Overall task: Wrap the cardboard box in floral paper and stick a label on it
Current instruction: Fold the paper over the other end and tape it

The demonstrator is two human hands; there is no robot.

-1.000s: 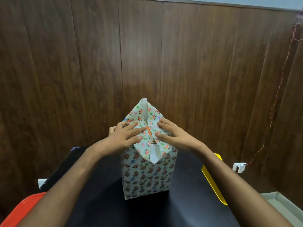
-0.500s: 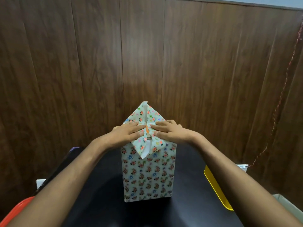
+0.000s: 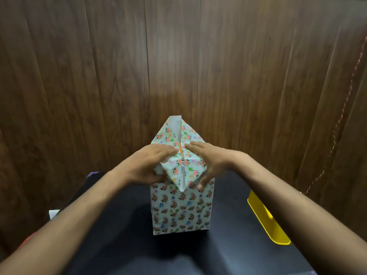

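I see a black table (image 3: 119,245) carrying the box (image 3: 181,211), which stands upright at its middle, wrapped in floral paper; a yellow tray (image 3: 266,221) lies at the table's right edge, well apart from the box. At the near left edge I catch a sliver of something red (image 3: 27,240); I cannot tell what it is.

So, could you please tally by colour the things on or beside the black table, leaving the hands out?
Floral: 1, the wrapped box
Yellow: 1, the tray at the table's right edge
Red: 1, an object at the left edge
White: 1, a small object
Total: 4
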